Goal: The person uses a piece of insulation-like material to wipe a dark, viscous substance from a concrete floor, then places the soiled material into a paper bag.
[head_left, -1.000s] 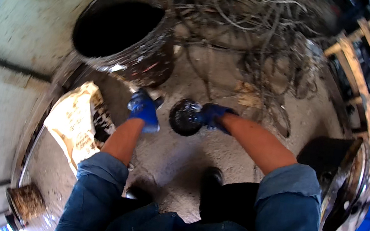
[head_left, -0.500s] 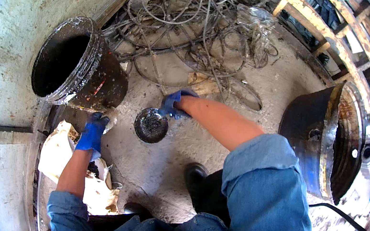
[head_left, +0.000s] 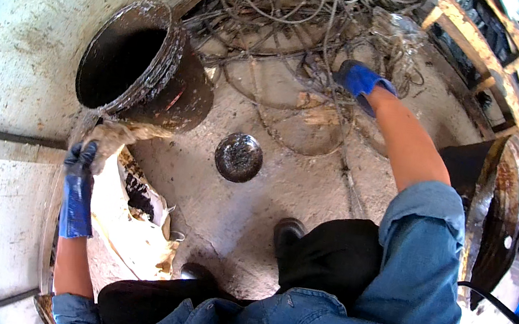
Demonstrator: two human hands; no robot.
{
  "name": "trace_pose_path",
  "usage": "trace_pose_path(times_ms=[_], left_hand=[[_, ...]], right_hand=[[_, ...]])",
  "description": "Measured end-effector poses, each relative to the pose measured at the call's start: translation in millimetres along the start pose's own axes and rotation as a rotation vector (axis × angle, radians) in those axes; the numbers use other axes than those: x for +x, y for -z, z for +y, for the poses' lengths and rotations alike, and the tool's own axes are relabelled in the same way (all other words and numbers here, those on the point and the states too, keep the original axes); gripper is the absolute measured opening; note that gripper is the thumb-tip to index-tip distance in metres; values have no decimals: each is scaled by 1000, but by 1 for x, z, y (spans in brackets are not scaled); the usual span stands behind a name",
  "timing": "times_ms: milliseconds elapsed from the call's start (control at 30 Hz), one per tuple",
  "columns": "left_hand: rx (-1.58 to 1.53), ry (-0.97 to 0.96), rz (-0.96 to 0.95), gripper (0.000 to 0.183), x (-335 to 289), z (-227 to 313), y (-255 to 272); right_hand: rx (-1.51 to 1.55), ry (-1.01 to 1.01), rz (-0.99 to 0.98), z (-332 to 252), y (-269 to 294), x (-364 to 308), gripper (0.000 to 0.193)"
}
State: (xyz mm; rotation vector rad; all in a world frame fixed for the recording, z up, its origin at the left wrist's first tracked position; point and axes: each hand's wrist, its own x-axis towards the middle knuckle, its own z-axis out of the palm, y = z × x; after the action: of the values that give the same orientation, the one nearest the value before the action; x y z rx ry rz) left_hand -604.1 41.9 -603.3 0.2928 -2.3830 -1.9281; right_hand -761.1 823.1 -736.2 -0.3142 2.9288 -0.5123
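My left hand (head_left: 79,188), in a blue glove with dark fingers, is closed on a crumpled brownish sheet (head_left: 124,137) at the mouth of a whitish sack (head_left: 141,242). The sheet could be cloth or plastic. Dark lumpy material (head_left: 139,196) shows inside the torn sack. My right hand (head_left: 361,84), also gloved in blue, reaches out over the tangled cables (head_left: 300,73); its dark fingertips blend with them, so their grip is unclear. A round, dark bowl (head_left: 238,157) with blackish, grainy residue stands on the floor between my hands, touched by neither.
A dirty black bucket (head_left: 175,91) is tipped on its side beyond the sack, against a pale wall (head_left: 40,46). At the right stands a large cut-open drum (head_left: 481,197). Behind it rises a worn yellowish frame (head_left: 474,50). My boots (head_left: 289,234) are on the concrete floor.
My right hand has left the bowl and moved up and right to the cables. My left hand has shifted left and now holds the brownish sheet. The view has moved a little left.
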Motion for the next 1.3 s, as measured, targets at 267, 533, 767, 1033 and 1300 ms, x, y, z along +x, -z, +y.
trace_pose_path(times_ms=[267, 533, 767, 1033, 1300], left_hand=[[29, 192, 405, 26, -65, 14, 92], [202, 230, 368, 25, -138, -24, 117], [61, 128, 118, 24, -86, -16, 23], [-66, -34, -213, 21, -56, 85, -138], [-76, 109, -457, 20, -57, 71, -297]], right_hand=[[304, -377, 121, -106, -83, 107, 35], [156, -404, 90, -124, -114, 125, 65], [-326, -100, 68, -42, -50, 109, 39], [648, -185, 449, 70, 44, 42, 15], [1159, -225, 689, 22, 94, -3, 17]])
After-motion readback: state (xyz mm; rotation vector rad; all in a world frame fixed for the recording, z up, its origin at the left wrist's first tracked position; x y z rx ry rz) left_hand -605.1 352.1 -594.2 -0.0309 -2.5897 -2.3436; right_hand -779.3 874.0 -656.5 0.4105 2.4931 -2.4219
